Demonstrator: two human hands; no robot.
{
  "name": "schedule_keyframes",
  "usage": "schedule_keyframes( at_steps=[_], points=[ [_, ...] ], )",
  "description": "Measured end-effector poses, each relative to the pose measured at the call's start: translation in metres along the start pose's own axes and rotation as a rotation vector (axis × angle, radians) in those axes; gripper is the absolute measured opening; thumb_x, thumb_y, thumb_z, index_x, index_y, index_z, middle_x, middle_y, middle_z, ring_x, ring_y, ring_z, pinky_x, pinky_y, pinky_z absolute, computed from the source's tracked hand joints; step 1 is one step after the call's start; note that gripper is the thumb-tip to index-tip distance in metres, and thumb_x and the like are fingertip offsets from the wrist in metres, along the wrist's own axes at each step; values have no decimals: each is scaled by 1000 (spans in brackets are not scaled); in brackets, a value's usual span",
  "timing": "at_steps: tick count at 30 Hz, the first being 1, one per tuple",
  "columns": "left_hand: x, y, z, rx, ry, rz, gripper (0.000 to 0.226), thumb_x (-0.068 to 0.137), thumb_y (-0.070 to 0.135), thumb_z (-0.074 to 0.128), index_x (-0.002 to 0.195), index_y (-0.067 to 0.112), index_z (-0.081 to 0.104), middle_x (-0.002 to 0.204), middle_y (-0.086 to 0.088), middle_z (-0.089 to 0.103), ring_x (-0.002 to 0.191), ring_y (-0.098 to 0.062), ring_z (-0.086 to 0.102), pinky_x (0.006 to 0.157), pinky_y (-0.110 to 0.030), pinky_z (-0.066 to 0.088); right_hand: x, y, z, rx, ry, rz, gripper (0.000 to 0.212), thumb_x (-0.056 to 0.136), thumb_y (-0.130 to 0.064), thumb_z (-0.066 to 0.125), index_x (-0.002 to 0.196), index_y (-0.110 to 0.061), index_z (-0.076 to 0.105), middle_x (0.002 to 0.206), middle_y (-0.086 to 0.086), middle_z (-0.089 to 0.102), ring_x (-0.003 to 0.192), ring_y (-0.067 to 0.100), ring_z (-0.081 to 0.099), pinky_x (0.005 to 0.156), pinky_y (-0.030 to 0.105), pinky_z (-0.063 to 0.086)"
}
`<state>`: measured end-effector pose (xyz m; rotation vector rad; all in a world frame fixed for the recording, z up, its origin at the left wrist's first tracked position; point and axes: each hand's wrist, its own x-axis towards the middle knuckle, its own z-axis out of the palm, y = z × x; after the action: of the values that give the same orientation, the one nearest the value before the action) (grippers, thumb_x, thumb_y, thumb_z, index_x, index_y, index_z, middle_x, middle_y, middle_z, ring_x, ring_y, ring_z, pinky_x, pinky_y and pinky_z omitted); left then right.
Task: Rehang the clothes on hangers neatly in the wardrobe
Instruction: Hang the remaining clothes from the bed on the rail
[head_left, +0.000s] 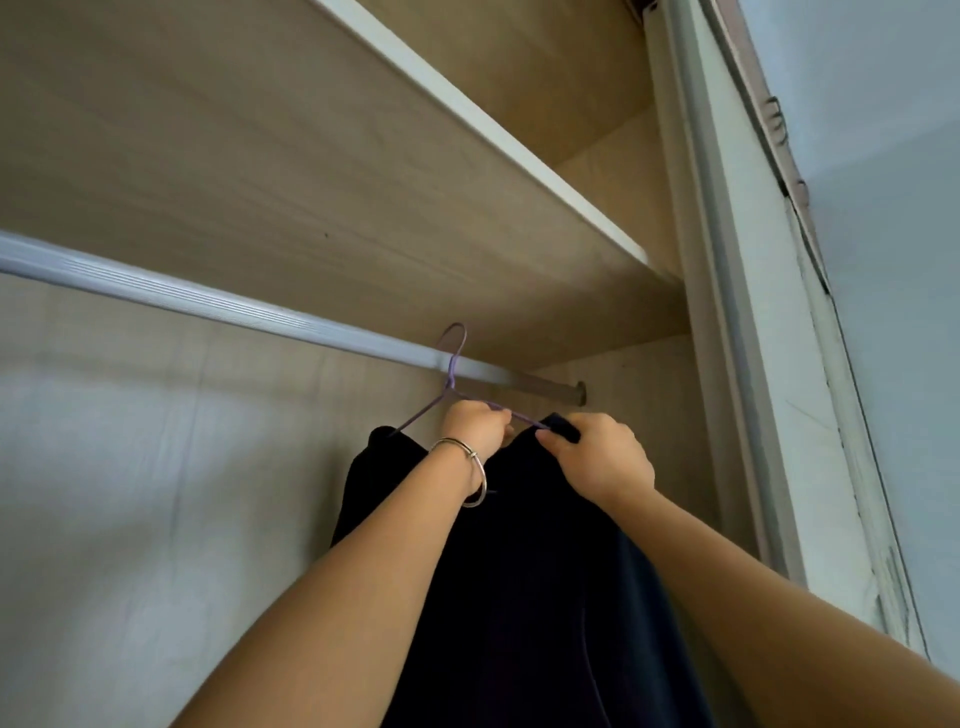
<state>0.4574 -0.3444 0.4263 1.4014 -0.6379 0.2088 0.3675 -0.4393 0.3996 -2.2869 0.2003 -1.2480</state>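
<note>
Left hand (475, 428), a bracelet (475, 473) on its wrist, is curled round the sloping wire of a purple hanger (451, 382) just below the neck. Right hand (602, 457) pinches the right shoulder of a dark garment (519, 571) at the end of that wire. The hanger's hook sits over the silver rail (208, 301) near its right end, under a wooden shelf (311, 156), and the garment hangs straight down between both forearms.
</note>
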Motion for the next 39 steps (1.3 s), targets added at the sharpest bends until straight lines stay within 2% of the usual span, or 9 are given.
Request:
schedule_keyframes(
  at_steps=[4,8,10,15,20,24,30,36,39],
  points=[
    [26,-11,1,-143,-51,-59,25,89,5,54,65,8,55,46,0,64,54,-14,64,63,-24,58,21,5,16,-39,-10,38,24,89,-41,52,102,-26,66,95,6,68,91,30,65,71,34,49],
    [28,-28,11,-111,-99,-77,22,88,7,58,102,-8,52,84,-15,64,56,-9,69,45,-12,51,18,28,29,-47,-56,108,26,89,-39,53,101,-20,65,96,9,68,90,30,65,74,37,52],
    [29,-41,16,-30,-93,-66,10,86,5,60,86,-2,54,70,-9,59,34,0,59,37,-10,47,16,39,33,-72,-61,123,27,88,-40,54,101,-19,66,94,10,68,88,31,65,71,37,51],
    [30,-50,29,64,-95,-36,25,85,6,62,64,12,49,54,2,61,37,2,57,52,-15,48,19,55,25,-114,-78,128,32,86,-41,57,110,-20,62,98,6,67,91,26,64,74,35,51],
    [5,-53,31,231,-52,37,8,84,9,61,90,7,66,75,-4,63,68,-14,61,63,-20,48,5,61,24,-533,76,-143,54,89,-30,54,137,-21,32,140,6,36,131,30,30,106,49,28],
    [-39,-85,4,702,9,120,21,83,20,61,101,14,69,90,-4,70,93,-19,65,85,-26,49,-42,71,40,-249,158,-337,40,91,-23,49,130,-22,46,132,1,46,127,24,34,107,40,26],
    [-194,-171,-85,1079,64,-224,18,86,30,53,90,25,69,91,3,70,88,-17,64,84,-30,51,-162,125,116,173,-486,-208,24,90,-25,54,111,-21,63,112,-4,61,105,15,56,93,34,47],
    [-445,-255,-145,933,324,-752,29,86,16,58,69,39,55,86,2,70,85,-12,64,71,-10,44,-319,204,205,338,-1275,46,35,83,-9,63,58,-33,63,63,-9,59,65,7,55,67,25,42],
    [-597,-274,-142,831,417,-1114,16,86,16,59,81,31,60,86,3,67,84,-12,63,72,-9,43,-402,226,228,184,-1696,-20,33,83,-8,65,61,-32,59,59,-11,56,53,-4,51,59,19,42]
  ],
)
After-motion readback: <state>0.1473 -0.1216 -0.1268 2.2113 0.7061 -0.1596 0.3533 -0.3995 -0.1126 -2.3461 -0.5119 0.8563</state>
